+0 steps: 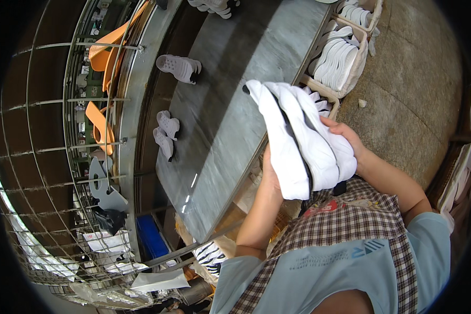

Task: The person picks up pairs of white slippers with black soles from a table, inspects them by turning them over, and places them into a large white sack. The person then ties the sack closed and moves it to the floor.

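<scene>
A bundle of white shoe soles (289, 152) with black trim is held in front of my apron, over the near right edge of the grey worktop (233, 99). My left hand (271, 170) supports the bundle from its left side, with its fingers mostly hidden behind the soles. From the right, my right hand (346, 135) grips the same bundle, fingers along its upper side. On the worktop's far left edge lie a single white shoe (179, 68) and a pair of smaller-looking white shoes (166, 133).
Baskets of white soles (336, 63) line the worktop's right side, beside the concrete floor (411, 78). To the left stands a wire grid (47, 104), with orange foot-shaped pieces (100, 128) behind it. A blue bin (153, 235) sits at the lower left.
</scene>
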Available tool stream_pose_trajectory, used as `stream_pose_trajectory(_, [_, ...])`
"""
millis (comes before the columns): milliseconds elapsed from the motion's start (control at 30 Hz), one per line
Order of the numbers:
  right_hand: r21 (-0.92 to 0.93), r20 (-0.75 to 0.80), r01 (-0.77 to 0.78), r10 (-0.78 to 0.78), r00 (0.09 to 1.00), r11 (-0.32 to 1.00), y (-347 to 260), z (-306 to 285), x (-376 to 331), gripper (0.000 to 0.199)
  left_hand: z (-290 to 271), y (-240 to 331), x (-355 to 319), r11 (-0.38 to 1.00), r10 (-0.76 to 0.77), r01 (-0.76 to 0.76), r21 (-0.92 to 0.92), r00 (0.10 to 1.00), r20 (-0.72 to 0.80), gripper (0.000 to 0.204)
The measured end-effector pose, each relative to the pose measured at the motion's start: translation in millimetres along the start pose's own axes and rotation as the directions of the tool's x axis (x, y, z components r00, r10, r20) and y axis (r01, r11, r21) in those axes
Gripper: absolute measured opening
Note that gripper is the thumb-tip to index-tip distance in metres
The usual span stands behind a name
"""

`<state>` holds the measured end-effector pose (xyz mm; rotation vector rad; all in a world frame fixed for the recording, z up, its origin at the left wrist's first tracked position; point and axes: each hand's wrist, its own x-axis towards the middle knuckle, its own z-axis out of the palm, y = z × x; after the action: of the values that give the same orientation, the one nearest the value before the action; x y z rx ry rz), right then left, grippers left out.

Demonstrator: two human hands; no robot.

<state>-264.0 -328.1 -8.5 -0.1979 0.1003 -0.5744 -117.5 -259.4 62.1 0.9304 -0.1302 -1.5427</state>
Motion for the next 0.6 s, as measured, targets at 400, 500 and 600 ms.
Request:
stream_pose_trajectory(400, [-0.487, -0.381, 0.043, -0.257, 0.888, 0.872, -7.6, -16.3, 14.0, 0.036, -27.8, 137.7, 115.8, 0.998, -0.008, 0.004, -0.067, 0.998, -0.057, 0.040])
stream_pose_trajectory(500, [-0.444, -0.462, -0.002, -0.227, 0.858, 0.896, 2.4, -34.2, -2.1, 0.031, -41.2, 153.4, 146.1, 0.958, -0.164, 0.211, 0.194, 0.959, -0.231, 0.045])
stream_pose_trajectory(600, [-0.404, -0.493, -0.008, -0.210, 0.844, 0.915, 14.3, -46.7, -7.5, 0.026, -61.8, 161.6, 160.0, 0.949, -0.160, 0.227, 0.220, 0.945, -0.285, 0.055])
